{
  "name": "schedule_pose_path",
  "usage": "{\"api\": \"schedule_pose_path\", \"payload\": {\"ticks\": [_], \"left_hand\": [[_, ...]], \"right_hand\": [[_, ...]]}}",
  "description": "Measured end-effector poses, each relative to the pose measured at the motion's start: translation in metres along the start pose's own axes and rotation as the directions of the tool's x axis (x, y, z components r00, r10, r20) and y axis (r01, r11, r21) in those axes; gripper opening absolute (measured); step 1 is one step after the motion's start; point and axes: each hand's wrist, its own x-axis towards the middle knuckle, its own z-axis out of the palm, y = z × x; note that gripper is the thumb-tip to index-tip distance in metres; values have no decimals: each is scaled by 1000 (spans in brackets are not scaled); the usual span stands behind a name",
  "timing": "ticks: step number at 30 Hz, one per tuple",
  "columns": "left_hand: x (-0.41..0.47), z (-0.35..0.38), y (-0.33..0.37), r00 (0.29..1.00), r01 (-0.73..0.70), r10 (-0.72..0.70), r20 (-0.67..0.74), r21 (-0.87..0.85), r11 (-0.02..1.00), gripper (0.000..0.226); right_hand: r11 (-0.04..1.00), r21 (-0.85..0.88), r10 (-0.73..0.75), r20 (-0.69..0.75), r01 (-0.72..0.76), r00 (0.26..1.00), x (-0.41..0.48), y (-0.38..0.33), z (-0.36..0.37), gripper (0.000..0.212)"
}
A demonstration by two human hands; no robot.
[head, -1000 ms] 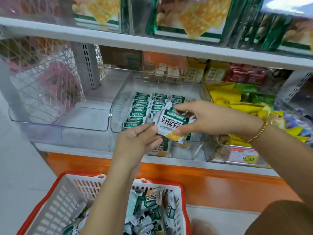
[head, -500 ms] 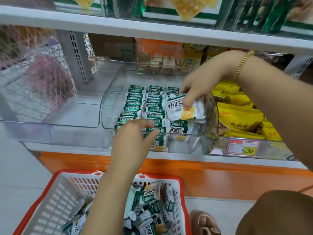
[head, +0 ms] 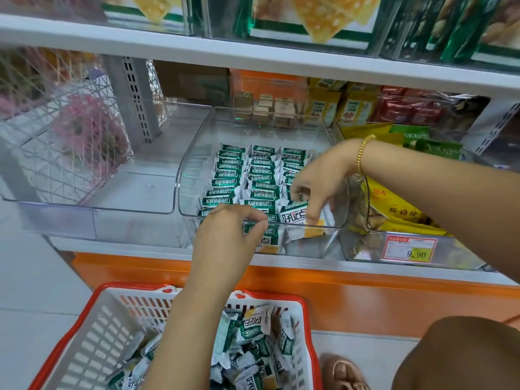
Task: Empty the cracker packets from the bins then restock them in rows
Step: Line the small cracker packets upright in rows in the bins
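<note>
Cracker packet [head: 295,214], green and white with a yellow corner, pinched between the thumb and the bent fingertips [head: 311,212] of the right hand [head: 318,184]. It sits tilted at the front end of the right-hand row, close to the bin's front wall. The right-hand fingers point downward and lie close together. The wrist carries a gold bracelet [head: 363,154], and the forearm enters from the right, passing above the neighbouring bin.

Left hand [head: 228,229]: fingers [head: 253,216] curled, their tips bunched at the front rim of the same bin and touching the nearest packets of the middle row. Whether they pinch one cannot be told. The forearm rises from below, crossing over the basket.

Rows of packets [head: 253,175]: three, running front to back and overlapped like tiles, inside the middle clear bin [head: 191,175], where they cover the front and middle of the floor.

Left clear bin [head: 132,198]: just beside the middle one, on the same shelf.

Right clear bin [head: 363,243]: holds yellow snack bags [head: 399,212] and bears a price label [head: 410,249] on its front.

Basket [head: 92,333]: white with a red rim, below the shelf front, with loose packets [head: 253,336] of the same kind heaped in it.

Upper shelf [head: 197,56]: carries larger green-trimmed cracker packs [head: 323,18].
</note>
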Motion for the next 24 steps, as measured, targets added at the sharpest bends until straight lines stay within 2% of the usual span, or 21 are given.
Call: {"api": "schedule_pose_path", "payload": {"ticks": [3,6,10,12,14,16,20,24], "left_hand": [[1,2,-2,1000,-10,10,-8,8,1000,13],[2,4,-4,1000,-12,13,-6,14,1000,13],[0,3,-3,1000,-21,21,-7,14,1000,14],[-2,1,-2,1000,-30,30,3,13,999,15],[-4,0,0,1000,-30,30,8,5,1000,17],[-6,-1,1,999,-35,35,7,8,999,18],[-7,-3,2,999,-48,48,-1,18,999,20],[-7,-4,3,999,-51,51,2,7,999,21]], "right_hand": [[992,-109,-70,-98,59,993,-6,2,14,48],[988,-131,-105,-149,85,983,-10,0,24,66],[983,-163,-105,-145,81,984,-11,-3,26,76],[996,-56,-79,-82,75,993,-10,0,17,77],[976,204,-74,-18,76,997,-10,4,7,70],[944,318,-83,-27,88,996,-8,5,4,64],[983,164,-75,-81,87,994,-3,2,11,63],[992,83,-82,-106,91,991,-6,0,10,62]]}}
